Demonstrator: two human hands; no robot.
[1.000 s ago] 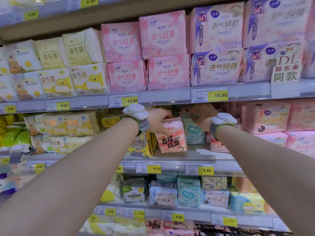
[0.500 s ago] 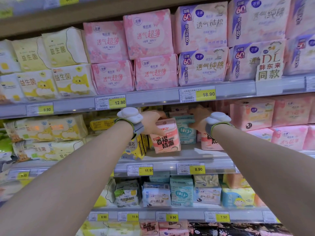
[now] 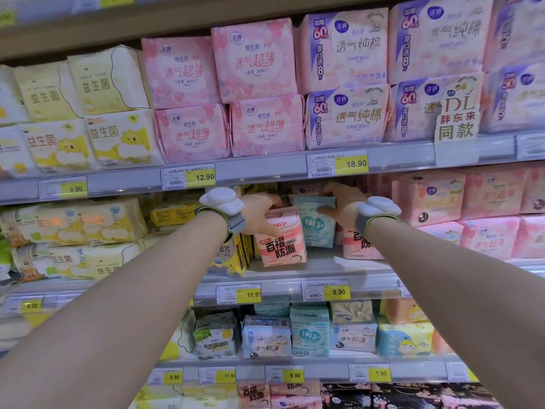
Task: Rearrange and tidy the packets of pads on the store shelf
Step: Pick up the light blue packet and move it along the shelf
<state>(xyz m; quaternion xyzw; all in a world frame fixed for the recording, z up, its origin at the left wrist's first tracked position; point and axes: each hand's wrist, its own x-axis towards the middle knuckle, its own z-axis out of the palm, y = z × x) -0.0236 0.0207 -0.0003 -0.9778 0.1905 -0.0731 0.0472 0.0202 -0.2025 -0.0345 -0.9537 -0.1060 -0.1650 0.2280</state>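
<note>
Two hands in the middle shelf [image 3: 295, 276] bay, under the 12.90 and 18.90 tags. Left hand [image 3: 259, 211] is clamped on the salmon-pink packet [image 3: 281, 240], fingers over its top and thumb down its left face; packet stands upright near the shelf's front edge, leaning slightly. Right hand [image 3: 339, 205] is closed on the teal packet [image 3: 314, 222] just behind and to the right, fingers hooked over its top edge, thumb on the front. Both look like light, soft film-wrapped packs: squashy, slick wrap, no breakage risk, but they'll slump or slide if pinched at a corner. Best hold is top edge plus side face. Another salmon packet [image 3: 356, 245] sits mostly behind the right wrist; the print is cut off. Back of the bay is dark, so rows behind can't be made out.
</note>
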